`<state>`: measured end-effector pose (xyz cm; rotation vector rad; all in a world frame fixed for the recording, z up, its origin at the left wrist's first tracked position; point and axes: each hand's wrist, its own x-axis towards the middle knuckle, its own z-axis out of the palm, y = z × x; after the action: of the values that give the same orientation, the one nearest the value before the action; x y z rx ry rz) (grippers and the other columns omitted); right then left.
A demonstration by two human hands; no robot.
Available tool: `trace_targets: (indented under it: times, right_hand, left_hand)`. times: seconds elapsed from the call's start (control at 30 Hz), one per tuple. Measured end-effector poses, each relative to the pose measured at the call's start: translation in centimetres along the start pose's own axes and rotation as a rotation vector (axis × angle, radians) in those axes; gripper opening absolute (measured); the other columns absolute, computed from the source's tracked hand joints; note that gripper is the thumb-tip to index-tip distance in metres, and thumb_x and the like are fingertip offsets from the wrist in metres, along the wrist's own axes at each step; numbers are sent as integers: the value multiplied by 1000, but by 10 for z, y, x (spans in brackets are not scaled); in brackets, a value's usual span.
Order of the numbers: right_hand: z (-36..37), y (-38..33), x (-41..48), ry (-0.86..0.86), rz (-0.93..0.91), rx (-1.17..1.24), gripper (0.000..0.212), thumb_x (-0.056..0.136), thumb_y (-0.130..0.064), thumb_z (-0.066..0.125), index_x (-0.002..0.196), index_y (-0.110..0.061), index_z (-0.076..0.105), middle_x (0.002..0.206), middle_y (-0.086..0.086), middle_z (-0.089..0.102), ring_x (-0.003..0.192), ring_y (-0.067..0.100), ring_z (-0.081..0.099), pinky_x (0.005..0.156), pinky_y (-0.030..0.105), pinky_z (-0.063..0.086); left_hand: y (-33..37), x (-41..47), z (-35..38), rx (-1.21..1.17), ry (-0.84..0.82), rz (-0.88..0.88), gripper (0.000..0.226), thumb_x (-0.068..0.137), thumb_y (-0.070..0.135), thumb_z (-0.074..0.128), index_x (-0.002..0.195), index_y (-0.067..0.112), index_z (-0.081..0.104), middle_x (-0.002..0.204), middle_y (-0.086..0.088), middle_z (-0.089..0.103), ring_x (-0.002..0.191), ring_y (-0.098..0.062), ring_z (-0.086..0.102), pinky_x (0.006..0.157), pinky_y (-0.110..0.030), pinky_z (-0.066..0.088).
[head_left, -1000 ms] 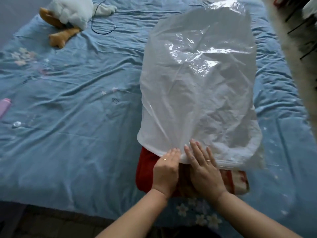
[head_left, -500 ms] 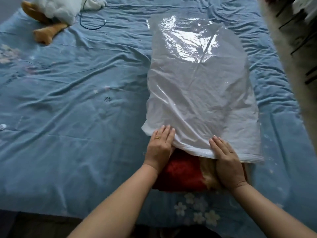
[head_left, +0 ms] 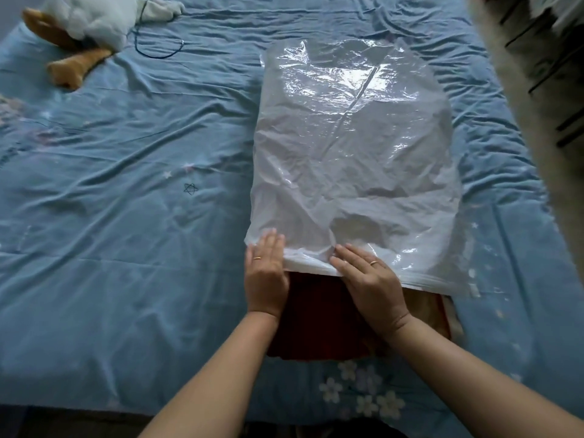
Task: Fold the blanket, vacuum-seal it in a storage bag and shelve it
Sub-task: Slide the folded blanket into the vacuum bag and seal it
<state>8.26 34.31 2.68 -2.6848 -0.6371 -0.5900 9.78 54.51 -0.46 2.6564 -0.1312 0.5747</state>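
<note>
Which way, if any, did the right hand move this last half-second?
Yes. The right hand moved left along the blanket, from its tan end toward its middle.

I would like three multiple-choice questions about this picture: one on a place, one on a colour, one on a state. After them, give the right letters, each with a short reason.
1. Where does the plush toy lie on the bed sheet?
A. At the far left corner
B. At the near right corner
C. In the middle

2. What colour is most of the folded blanket?
A. Green
B. Dark red
C. White

3. How is the storage bag?
A. Sealed, with the blanket wholly inside
B. Lying flat, with the blanket showing past its near edge
C. Rolled up tight

Answers:
1 A: the toy is at the top left of the view.
2 B: dark red cloth shows between the left hand and the right hand.
3 B: the blanket's near part lies outside the bag's edge, where both hands rest.
</note>
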Motion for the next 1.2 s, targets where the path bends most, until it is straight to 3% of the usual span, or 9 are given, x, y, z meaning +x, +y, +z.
trace_targets:
  times: [0.17, 0.3, 0.47, 0.57, 0.63, 0.73, 0.9, 1.0, 1.2]
  right_hand:
    - [3, -6, -3, -34, -11, -7, 21, 81, -6, 70, 101, -11, 76, 116, 8, 71, 110, 27, 67, 93, 40, 54]
    - [12, -7, -11, -51, -16, -4, 21, 87, -7, 65, 106, -12, 75, 123, 10, 68, 118, 27, 63, 97, 44, 52]
    - [8, -11, -27, -67, -59, 10, 26, 85, -3, 67, 108, -10, 75, 126, 12, 65, 122, 28, 59, 101, 45, 48]
    - [-12, -11, -60, -108, -117, 43, 30, 89, -3, 58, 115, -11, 72, 133, 11, 61, 128, 28, 55, 105, 44, 45]
    - [-25, -10, -82, -150, -151, 57, 33, 93, -7, 49, 118, -13, 71, 137, 8, 58, 132, 26, 51, 108, 43, 42]
    - [-30, -13, -95, -182, -178, 69, 34, 94, -9, 48, 120, -13, 70, 138, 6, 56, 134, 22, 48, 107, 44, 42]
    - [-20, -21, -81, -165, -141, 31, 38, 93, -11, 51, 129, -10, 63, 143, 11, 51, 136, 26, 46, 108, 49, 39]
    - [-20, -21, -75, -110, -73, -22, 38, 95, -15, 52, 132, -10, 59, 144, 13, 50, 135, 26, 47, 107, 52, 39]
    - [-25, -2, -76, -76, 100, -84, 41, 95, -17, 43, 133, -10, 58, 141, 13, 53, 131, 25, 51, 106, 50, 39]
  left_hand:
    - [-42, -10, -1, 6, -84, -304, 43, 80, -12, 50, 123, -14, 56, 117, -33, 62, 104, -47, 64, 81, -58, 55]
    - [-48, -21, -14, 82, -254, -386, 51, 63, -22, 61, 113, -16, 62, 64, -25, 66, 46, -39, 62, 37, -38, 48]
    - [-38, -64, -24, 62, -382, -424, 57, 64, -23, 62, 120, -12, 60, 53, -21, 61, 42, -37, 59, 39, -38, 47]
    - [-21, -109, -25, 154, -435, -364, 46, 64, -10, 51, 104, -5, 72, 44, -8, 56, 31, -24, 53, 29, -30, 37]
    - [-9, -134, -30, 136, -519, -341, 55, 64, -7, 48, 114, 1, 70, 50, -9, 61, 36, -21, 58, 37, -31, 43]
    - [-8, -157, -31, 14, -511, -409, 67, 83, -7, 46, 145, 12, 28, 101, -20, 71, 84, -31, 70, 74, -34, 52]
    - [-5, -137, -49, -150, -278, -125, 73, 77, -2, 35, 148, 10, 24, 146, -17, 38, 138, -27, 33, 115, -35, 27]
    - [14, -114, -54, -238, -214, 93, 66, 80, -8, 33, 144, 6, 38, 147, -16, 42, 140, -28, 36, 115, -43, 30]
    - [64, -74, -40, -175, -211, 213, 46, 86, 2, 42, 128, 3, 60, 135, -15, 57, 129, -31, 52, 109, -47, 39]
